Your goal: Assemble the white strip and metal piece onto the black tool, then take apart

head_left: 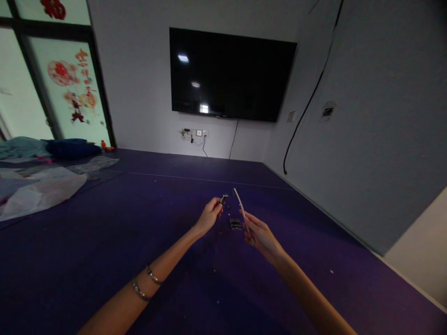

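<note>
My left hand [210,215] is closed around a small dark tool [222,199] with a short crosswise head, shaped like a razor; its exact kind is too small to make out. In my right hand [257,232] is a white toothbrush [240,202], held by the handle with its head up and tilted towards the left hand. The toothbrush head and the tool's head are close, with a narrow gap between them. Below and between the hands, a small dark square case [235,224] lies on the purple floor [167,270]. A tiny teal piece [228,206] shows just beyond the left fingertips.
Plastic sheeting [45,190] spreads over the floor at left, with a dark blue cushion-like bundle [73,148] behind it. A television [232,74] hangs on the far wall above sockets [199,133]. A black cable [310,100] dangles along the right wall. Small white specks dot the floor.
</note>
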Action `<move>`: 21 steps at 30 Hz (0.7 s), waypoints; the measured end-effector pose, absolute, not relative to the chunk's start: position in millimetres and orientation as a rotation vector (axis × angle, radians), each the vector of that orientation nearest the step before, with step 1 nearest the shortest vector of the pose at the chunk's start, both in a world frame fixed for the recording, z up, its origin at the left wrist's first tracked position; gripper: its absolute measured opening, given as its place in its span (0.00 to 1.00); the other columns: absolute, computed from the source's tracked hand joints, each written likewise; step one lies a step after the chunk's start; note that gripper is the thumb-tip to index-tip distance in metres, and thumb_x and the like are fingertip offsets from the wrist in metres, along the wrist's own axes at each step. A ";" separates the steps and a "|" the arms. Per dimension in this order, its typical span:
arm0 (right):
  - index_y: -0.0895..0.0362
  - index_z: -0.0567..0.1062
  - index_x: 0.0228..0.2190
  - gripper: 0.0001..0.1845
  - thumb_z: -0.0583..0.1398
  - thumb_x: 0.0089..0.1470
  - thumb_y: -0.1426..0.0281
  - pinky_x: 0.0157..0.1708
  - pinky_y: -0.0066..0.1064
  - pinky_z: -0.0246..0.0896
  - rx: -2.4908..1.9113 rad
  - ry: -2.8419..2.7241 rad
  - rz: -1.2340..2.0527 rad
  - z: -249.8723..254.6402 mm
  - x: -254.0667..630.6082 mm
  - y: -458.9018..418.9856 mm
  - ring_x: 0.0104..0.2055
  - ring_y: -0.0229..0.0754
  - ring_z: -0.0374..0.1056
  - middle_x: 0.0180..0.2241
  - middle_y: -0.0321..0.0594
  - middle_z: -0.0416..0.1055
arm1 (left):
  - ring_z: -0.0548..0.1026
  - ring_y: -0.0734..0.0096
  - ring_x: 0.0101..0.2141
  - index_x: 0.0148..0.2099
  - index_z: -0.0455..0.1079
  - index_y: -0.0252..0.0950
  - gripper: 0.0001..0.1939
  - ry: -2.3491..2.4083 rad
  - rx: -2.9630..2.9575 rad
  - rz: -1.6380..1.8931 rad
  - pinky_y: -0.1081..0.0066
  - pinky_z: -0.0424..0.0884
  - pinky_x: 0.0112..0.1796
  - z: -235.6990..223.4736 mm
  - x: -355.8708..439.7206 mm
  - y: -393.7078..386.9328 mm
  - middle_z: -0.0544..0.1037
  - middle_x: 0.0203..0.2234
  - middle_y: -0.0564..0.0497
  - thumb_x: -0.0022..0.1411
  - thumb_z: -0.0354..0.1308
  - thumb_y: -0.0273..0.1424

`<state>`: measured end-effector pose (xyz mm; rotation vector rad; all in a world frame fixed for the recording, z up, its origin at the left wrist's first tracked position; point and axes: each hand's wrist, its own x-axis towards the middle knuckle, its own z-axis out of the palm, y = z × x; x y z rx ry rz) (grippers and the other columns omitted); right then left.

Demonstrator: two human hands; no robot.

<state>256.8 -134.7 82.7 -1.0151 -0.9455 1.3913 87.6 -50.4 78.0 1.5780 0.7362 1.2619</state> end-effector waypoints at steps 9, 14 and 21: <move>0.53 0.72 0.44 0.24 0.63 0.44 0.59 0.12 0.19 0.36 -1.028 -1.076 1.324 82.7 251.7 -145.9 0.15 0.25 0.46 0.22 0.30 0.59 | 0.62 0.78 0.24 0.37 0.61 0.35 0.04 0.766 1.725 1.303 0.76 0.59 0.28 76.7 84.8 -49.0 0.63 0.23 0.57 0.59 0.47 0.27; 0.53 0.71 0.42 0.21 0.63 0.44 0.61 0.11 0.18 0.31 -0.988 -0.960 1.508 83.9 249.5 -155.9 0.15 0.25 0.44 0.22 0.30 0.59 | 0.62 0.78 0.24 0.37 0.61 0.36 0.04 0.766 1.728 1.310 0.77 0.59 0.27 75.6 83.0 -47.9 0.63 0.24 0.56 0.59 0.47 0.27; 0.53 0.70 0.41 0.20 0.63 0.44 0.64 0.11 0.17 0.28 -0.876 -0.833 1.636 89.9 244.8 -160.3 0.14 0.24 0.43 0.21 0.29 0.59 | 0.60 0.78 0.24 0.37 0.61 0.35 0.05 0.686 1.755 1.283 0.76 0.58 0.27 73.1 83.3 -46.7 0.62 0.22 0.57 0.59 0.47 0.30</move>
